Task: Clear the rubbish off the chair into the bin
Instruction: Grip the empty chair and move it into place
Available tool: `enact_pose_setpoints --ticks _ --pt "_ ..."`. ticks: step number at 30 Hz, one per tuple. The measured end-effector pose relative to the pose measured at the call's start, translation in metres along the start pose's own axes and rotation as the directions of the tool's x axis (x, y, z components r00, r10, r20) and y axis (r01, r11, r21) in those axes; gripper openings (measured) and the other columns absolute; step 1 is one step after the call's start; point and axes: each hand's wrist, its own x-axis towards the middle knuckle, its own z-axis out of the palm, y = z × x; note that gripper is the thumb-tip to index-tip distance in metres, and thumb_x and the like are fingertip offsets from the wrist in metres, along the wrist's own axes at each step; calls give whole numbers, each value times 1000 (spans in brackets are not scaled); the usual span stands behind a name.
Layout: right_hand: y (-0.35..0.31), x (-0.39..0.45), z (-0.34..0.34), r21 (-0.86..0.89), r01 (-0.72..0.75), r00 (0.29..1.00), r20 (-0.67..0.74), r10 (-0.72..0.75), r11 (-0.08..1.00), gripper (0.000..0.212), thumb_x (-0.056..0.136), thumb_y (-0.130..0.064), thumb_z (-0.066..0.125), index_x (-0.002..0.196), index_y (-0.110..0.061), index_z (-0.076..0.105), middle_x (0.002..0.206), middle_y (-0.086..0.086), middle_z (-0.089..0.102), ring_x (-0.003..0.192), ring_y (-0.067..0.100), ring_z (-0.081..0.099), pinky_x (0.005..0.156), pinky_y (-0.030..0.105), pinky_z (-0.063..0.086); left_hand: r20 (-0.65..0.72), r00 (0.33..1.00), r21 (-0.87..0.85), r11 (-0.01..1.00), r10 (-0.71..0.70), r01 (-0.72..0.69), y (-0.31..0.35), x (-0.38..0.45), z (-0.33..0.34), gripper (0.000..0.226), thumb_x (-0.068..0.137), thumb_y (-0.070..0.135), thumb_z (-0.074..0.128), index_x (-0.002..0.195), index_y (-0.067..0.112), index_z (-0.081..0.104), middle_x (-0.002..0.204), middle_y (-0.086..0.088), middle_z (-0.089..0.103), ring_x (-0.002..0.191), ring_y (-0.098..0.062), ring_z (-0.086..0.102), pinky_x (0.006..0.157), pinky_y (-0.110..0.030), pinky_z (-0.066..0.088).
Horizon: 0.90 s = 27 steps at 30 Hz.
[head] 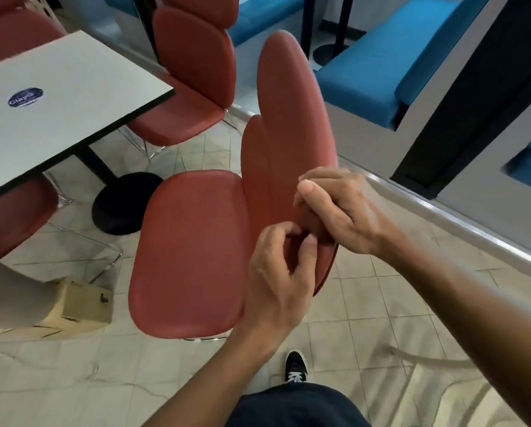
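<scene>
The right hand [338, 211] grips the near edge of the red chair's backrest [289, 118], fingers curled over its rim and thumb pressed against the front face. Just below it, touching the same edge, the left hand [279, 269] has its fingers curled in with thumb and fingertips drawn together; whether they pinch a scrap of rubbish cannot be told, since nothing shows between them. The two hands sit close together, nearly touching, at the lower part of the backrest. To the left of the hands the seat [190, 254] of this chair spreads out bare and red. Further left, on the tiled floor [366, 318], a grey bin [15, 297] stands at the picture's edge, with a flattened cardboard box [85, 303] just beside it. Above that, a white counter [73, 87] with a round blue sticker [25, 97] rests on a black pedestal base [119, 204], and another red chair [190, 81] stands at its far side. Blue upholstered benches [381, 75] lie beyond. One black shoe [295, 366] shows below the hands.
</scene>
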Motion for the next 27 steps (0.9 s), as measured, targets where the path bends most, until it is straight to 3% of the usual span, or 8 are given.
enact_pose_setpoints --ticks 4,7,11,19,23,27 --pt "17 3 10 -48 51 998 -30 -52 998 64 101 -36 23 67 -6 68 80 0 70 102 16 63 105 36 35 59 998 63 997 -37 33 8 -9 6 52 84 54 53 126 24 46 120 13 53 106 4 50 85 -4 39" --pt "24 3 16 -27 40 996 -78 -42 999 62 99 -32 22 62 -8 66 74 -2 69 95 12 62 108 36 31 112 994 192 981 -15 -7 8 -7 12 79 78 55 63 142 21 31 137 11 44 122 3 42 98 -4 31" --pt "24 3 22 16 32 989 -147 -29 999 61 98 -28 23 56 -9 63 65 1 66 79 16 62 105 39 34 149 989 230 973 -18 -17 7 -1 14 83 78 38 66 147 21 24 146 5 40 131 -5 41 107 -20 37" --pt "8 3 35 28 -6 978 -210 12 1000 59 96 -26 24 50 -10 57 59 1 61 68 14 59 101 38 36 226 974 234 971 -3 -51 4 0 -11 75 75 33 66 142 23 34 132 6 54 116 -9 55 97 -24 46" --pt "-10 -1 54 -16 -17 969 -247 13 1000 61 97 -28 25 49 -5 56 55 5 59 64 20 59 99 33 36 267 963 233 971 -17 -47 -6 -10 -34 73 75 37 66 140 28 36 126 12 57 111 -3 56 94 -21 48" --pt "-35 -4 77 -26 -30 957 -289 21 999 63 97 -30 27 46 -4 53 50 5 55 59 24 56 93 35 36 302 951 186 983 -67 10 -13 -22 -67 63 74 33 68 132 36 43 102 19 62 89 2 60 74 -11 47"
